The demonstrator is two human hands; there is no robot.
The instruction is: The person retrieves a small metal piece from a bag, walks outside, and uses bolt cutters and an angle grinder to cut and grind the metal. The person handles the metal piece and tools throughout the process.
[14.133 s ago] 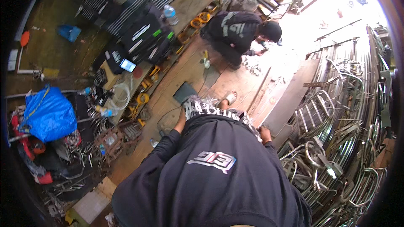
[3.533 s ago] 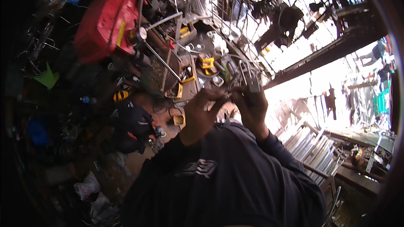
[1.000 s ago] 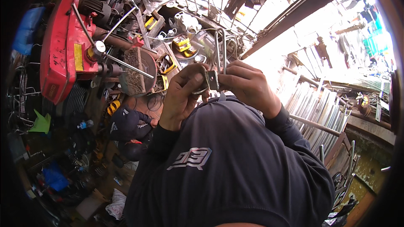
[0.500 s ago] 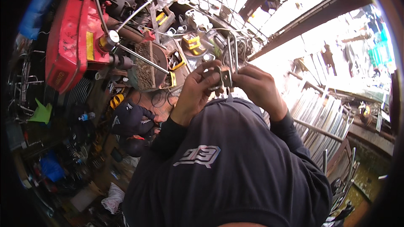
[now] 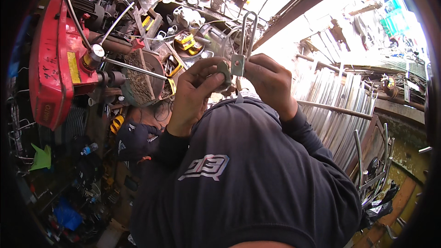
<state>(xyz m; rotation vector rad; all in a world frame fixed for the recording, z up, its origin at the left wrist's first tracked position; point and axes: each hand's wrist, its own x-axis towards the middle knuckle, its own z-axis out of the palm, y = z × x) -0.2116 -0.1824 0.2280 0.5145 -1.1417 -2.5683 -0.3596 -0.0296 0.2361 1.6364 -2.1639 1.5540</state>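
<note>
Both hands are raised in front of my chest, close together. My right hand pinches a metal bracket, a small flat plate with a hole in it. A long U-shaped metal rod rises beside the plate and seems joined to it, though the fingers hide the joint. In my left hand a greyish metal piece with a rounded edge is gripped between thumb and fingers. Its edge lies right beside the bracket; whether they touch I cannot tell.
A red drill press with long handles stands at left. Behind my hands lie yellow-marked parts and a wooden block. Another person crouches at lower left. Metal tubes are stacked at right.
The whole view has shifted, so the surroundings sit further left. The bracket's holed plate now faces me more squarely, and the left hand's piece shows more plainly beside it.
</note>
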